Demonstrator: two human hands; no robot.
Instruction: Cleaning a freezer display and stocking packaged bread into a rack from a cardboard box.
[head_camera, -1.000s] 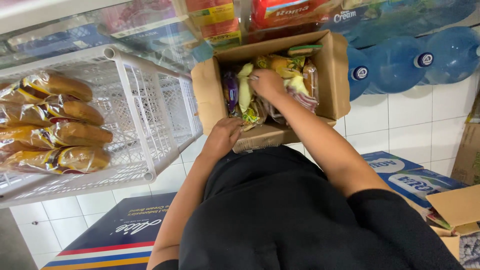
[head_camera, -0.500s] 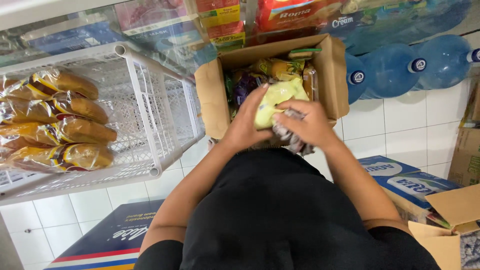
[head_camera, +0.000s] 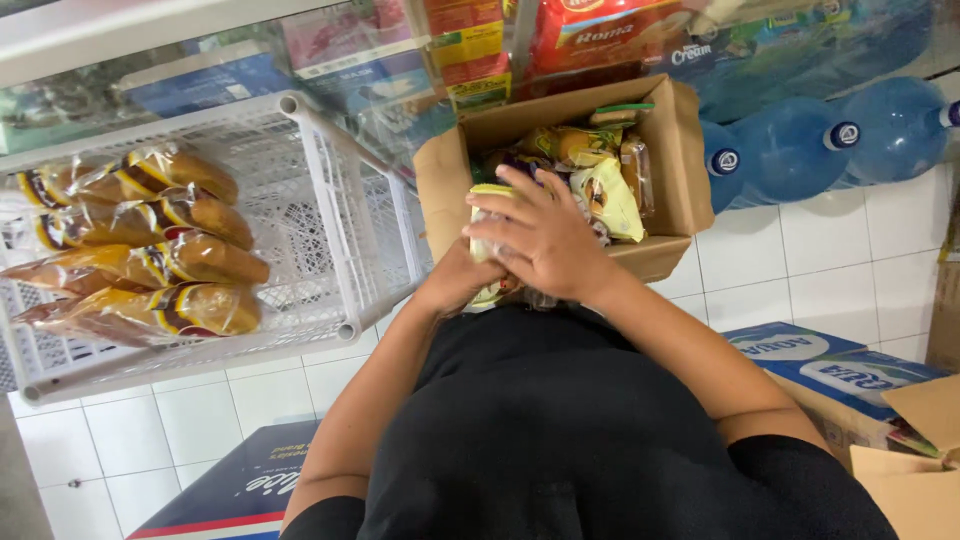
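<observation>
An open cardboard box (head_camera: 672, 150) full of wrapped snack packets stands on the floor in front of me. Both hands hold a bundle of snack packets (head_camera: 484, 240) close to my chest, over the box's near edge. My right hand (head_camera: 540, 238) lies flat across the top of the bundle. My left hand (head_camera: 456, 282) grips it from below and is mostly hidden. More packets (head_camera: 604, 196), yellow and green, remain in the box.
A white plastic crate rack (head_camera: 340, 230) at the left holds several wrapped bread loaves (head_camera: 170, 250). Blue water jugs (head_camera: 800, 140) stand at the right on white floor tiles. Flat printed cartons (head_camera: 830, 365) lie near my right side, shelves with goods behind.
My right hand lifted packets out of the box and drew them toward my chest. My left hand left the box's edge and came up under the bundle.
</observation>
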